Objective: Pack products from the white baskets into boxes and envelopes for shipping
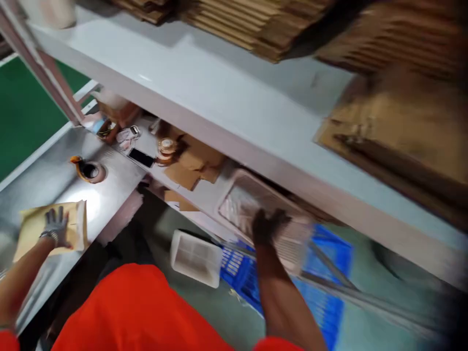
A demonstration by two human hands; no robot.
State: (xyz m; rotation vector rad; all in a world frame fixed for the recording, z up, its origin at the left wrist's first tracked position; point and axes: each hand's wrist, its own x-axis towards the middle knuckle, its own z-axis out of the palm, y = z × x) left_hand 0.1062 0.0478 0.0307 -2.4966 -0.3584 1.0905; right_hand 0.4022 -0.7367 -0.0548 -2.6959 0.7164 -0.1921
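My left hand, in a grey glove, lies flat with fingers spread on a yellow padded envelope on the metal table at the left. My right hand is stretched over a pale pink plastic tray on the lower shelf; its fingers look apart, though motion smears them. Inside the tray, clear plastic bags lie near the hand, their contents too blurred to make out. Whether the right fingers touch the bags I cannot tell.
A tape dispenser sits on the metal table. A phone, a tape roll and cardboard pieces lie beside it. Overhead, a white shelf bears stacked cartons. Below are a white bin and a blue crate.
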